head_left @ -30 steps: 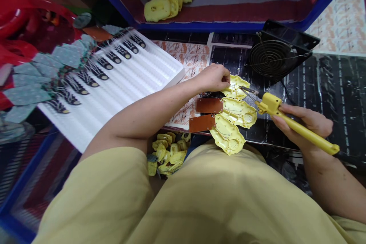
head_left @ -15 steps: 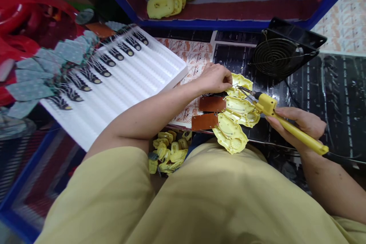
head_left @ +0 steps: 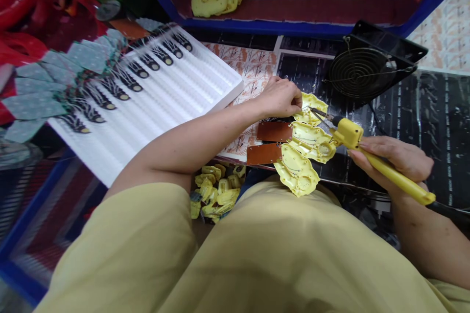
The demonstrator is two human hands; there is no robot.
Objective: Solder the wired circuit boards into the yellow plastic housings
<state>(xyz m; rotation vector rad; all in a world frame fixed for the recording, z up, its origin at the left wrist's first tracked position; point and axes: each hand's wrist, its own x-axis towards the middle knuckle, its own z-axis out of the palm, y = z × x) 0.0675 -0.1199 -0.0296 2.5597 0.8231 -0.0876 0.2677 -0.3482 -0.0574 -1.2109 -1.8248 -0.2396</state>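
My right hand [head_left: 400, 159] is wrapped round a yellow soldering tool [head_left: 391, 171], its metal tip over the farthest yellow shell [head_left: 312, 107]. At that shell's left edge, my left hand [head_left: 282, 98] has its fingers pinched together; what they hold is too small to make out. Two more yellow shells, a middle one [head_left: 312, 142] and a near one [head_left: 297, 171], lie closer to my body, with thin wires inside. Beside them on the left are two brown boards, one upper [head_left: 274, 131] and one lower [head_left: 263, 154].
A black fan [head_left: 374, 63] stands beyond my right hand. At the back is a blue-rimmed bin [head_left: 293, 29] of yellow shells. A white ridged tray [head_left: 176, 93] on the left bears wired parts and green boards [head_left: 35, 105]. More yellow parts [head_left: 220, 188] lie below the table edge.
The view has shifted slightly. My right hand and the yellow tool have moved a little to the right, with the tip still over the farthest shell. My left hand stays at that shell's edge.
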